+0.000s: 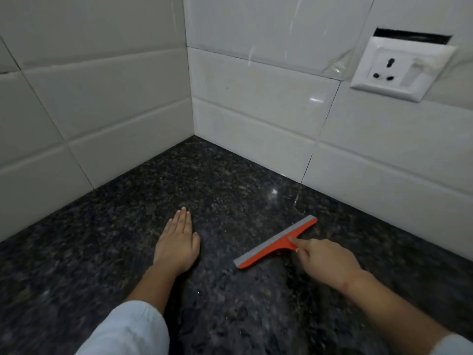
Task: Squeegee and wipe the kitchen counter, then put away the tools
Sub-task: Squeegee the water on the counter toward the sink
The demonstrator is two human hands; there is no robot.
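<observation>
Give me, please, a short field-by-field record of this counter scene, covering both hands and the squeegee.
surface: dark speckled counter, meeting white tiled walls in a corner
tool: orange squeegee, grey blade along its far side, on the counter
left hand: flat on the counter, fingers straight, apart from the squeegee
right hand: grips the squeegee's handle, index finger extended along it
wall fixture: white socket on the right-side wall
</observation>
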